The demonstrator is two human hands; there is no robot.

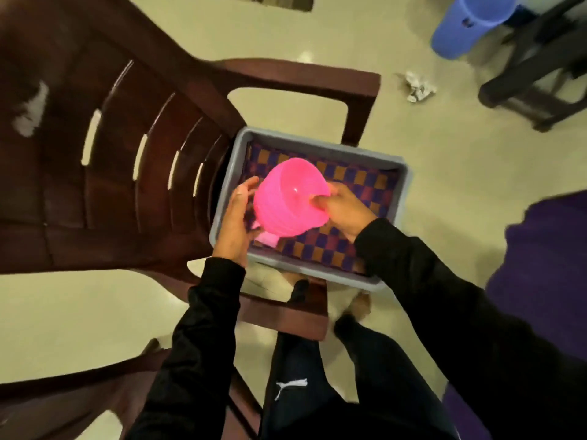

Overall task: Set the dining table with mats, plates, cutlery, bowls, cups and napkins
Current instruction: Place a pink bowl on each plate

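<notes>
A stack of pink plastic bowls [287, 198] is held tilted above a grey tub [320, 149] that sits on the seat of a brown plastic chair [104, 160]. My right hand [344, 211] grips the rim of the stack, fingers curled over the edge. On the other side, my left hand [233, 217] cups the stack with relaxed fingers. Checkered purple and orange mats [352, 182] line the tub's bottom. Something pink [266, 239] shows under the stack.
A second brown chair [79, 382] stands at the lower left. A blue bin [470, 23] and dark furniture legs [533, 81] are at the upper right, crumpled paper [417, 85] lies on the pale floor, and a purple cloth surface [546, 265] is on the right.
</notes>
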